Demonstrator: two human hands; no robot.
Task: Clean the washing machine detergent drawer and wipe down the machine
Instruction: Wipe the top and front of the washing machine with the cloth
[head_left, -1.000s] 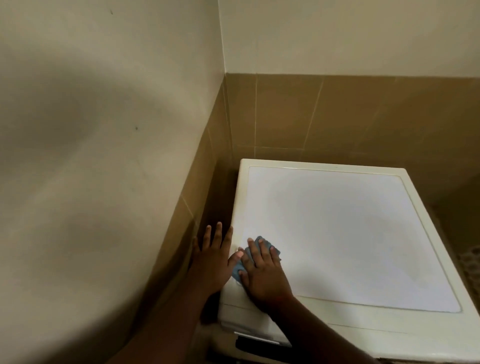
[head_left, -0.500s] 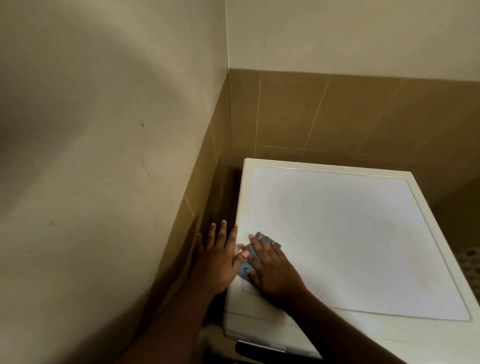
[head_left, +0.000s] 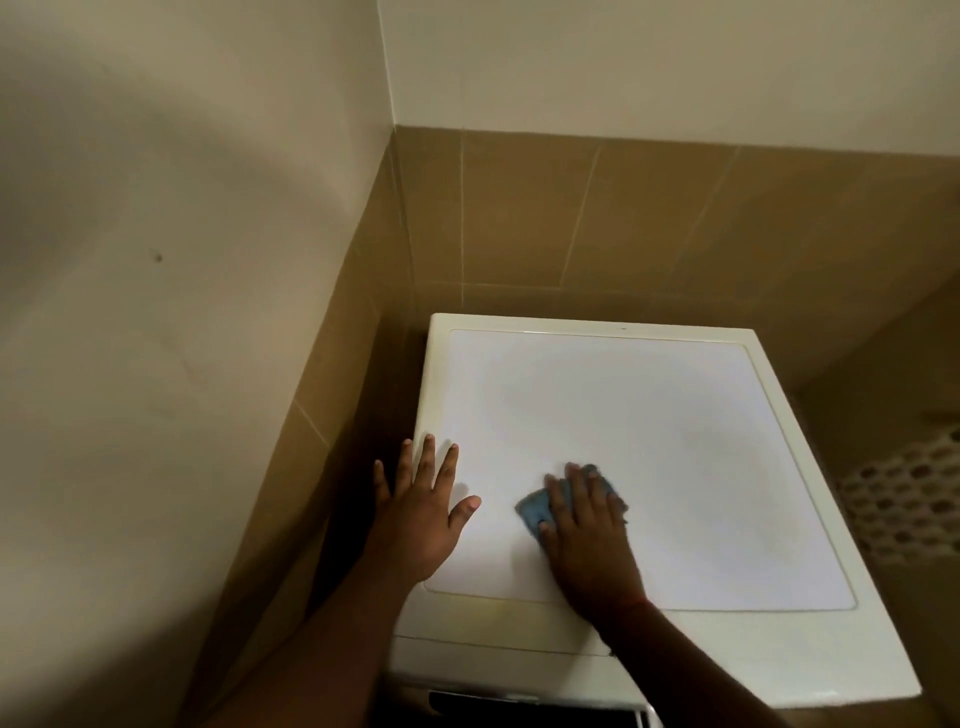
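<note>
The small blue cloth (head_left: 535, 512) lies on the washing machine (head_left: 649, 441) lid under the flat right hand (head_left: 587, 530); soft and light, it slides best pressed. Left hand (head_left: 423, 514) rests spread, fingers straight

Your left hand (head_left: 422, 525) and right hand (head_left: 587, 540) are bare, forearms unsleeved; a thin reddish band (head_left: 631, 605) circles your right wrist.

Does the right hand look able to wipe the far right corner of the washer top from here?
Probably yes. The right hand presses the blue cloth flat on the washer top, and nothing stands between it and that corner, though it would need a long stretch.
</note>
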